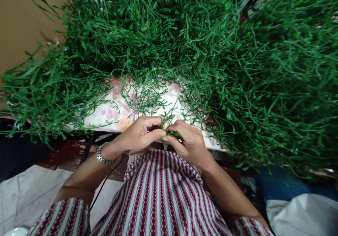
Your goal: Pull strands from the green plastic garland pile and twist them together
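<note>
At the near edge of a flowered cloth (105, 114), my left hand (142, 132) and my right hand (187, 141) meet with fingertips almost touching. Both are closed in a pinch on thin green stems (169, 118), whose tips stick up between them. Part of the stems is hidden under the fingers of my right hand. Loose green strands (148, 97) lie on the cloth just beyond my hands. A large heap of curly green stems (158, 28) covers the far side and both sides of the table.
A brown panel (23, 24) stands at the far left. The heap's right part (285, 98) hangs over the table's near edge. White fabric (301, 211) lies at the lower right. A dark cable (104, 183) hangs below my left wrist.
</note>
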